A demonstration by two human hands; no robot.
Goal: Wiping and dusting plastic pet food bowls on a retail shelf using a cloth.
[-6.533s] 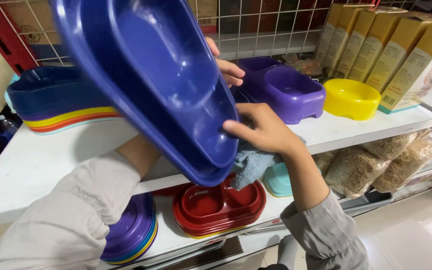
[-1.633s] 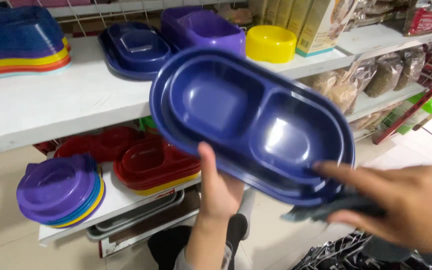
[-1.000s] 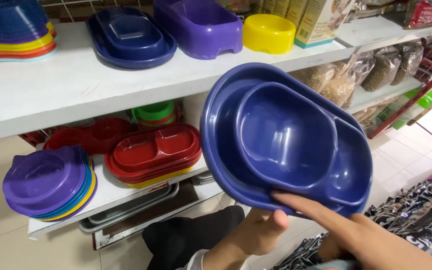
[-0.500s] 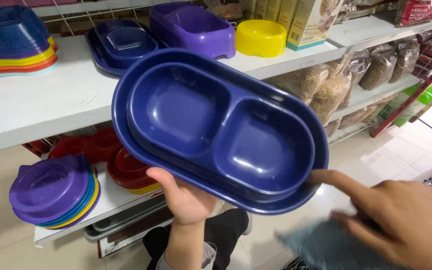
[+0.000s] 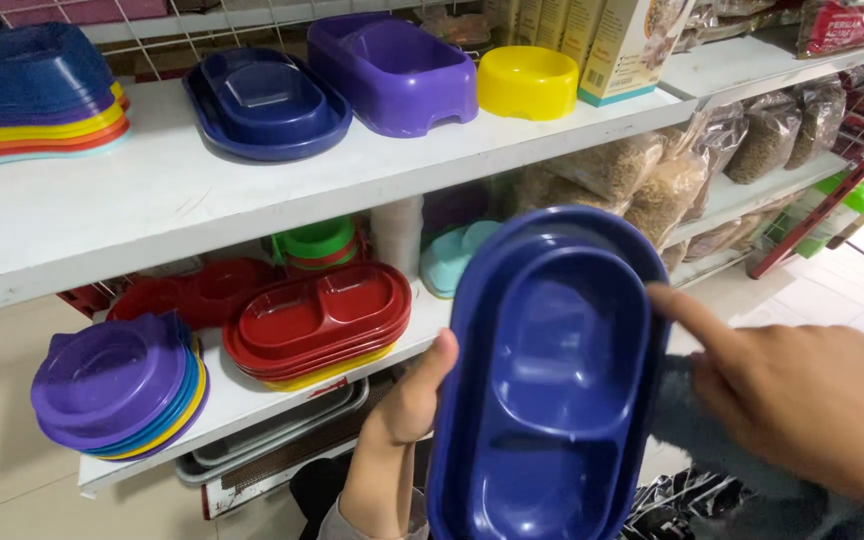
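Partly cropped: blue bowl's (image 5: 552, 380) lower end.

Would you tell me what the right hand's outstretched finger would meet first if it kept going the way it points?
Most likely the blue double bowl: the right hand points up-left, its fingertip already at the bowl's right rim. The left hand grips the opposite edge. Depth is hard to judge.

Red dishes (image 5: 317, 320), yellow bowl (image 5: 528, 82), white shelf (image 5: 152, 200)
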